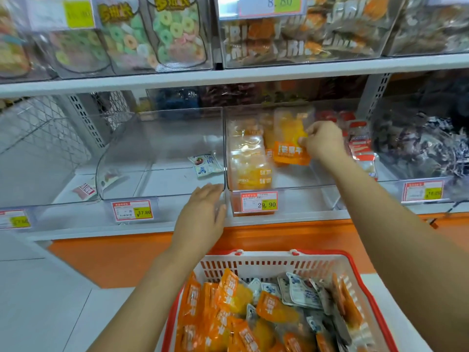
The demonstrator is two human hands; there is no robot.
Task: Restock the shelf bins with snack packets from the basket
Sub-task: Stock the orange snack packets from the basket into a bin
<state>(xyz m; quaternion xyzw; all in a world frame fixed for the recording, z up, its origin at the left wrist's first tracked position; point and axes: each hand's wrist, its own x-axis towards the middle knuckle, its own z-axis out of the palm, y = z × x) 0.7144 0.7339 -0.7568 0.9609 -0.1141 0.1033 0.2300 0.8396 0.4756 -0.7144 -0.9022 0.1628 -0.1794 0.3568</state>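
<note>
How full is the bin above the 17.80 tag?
Almost empty. The clear bin holds one white and blue packet by its right wall and something blurred at its left corner; its floor is otherwise bare.

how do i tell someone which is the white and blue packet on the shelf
Find the lower shelf, then the clear bin above the 17.80 price tag. Against its right wall lies a white and blue packet, unlike the orange packets in the next bin.
</note>
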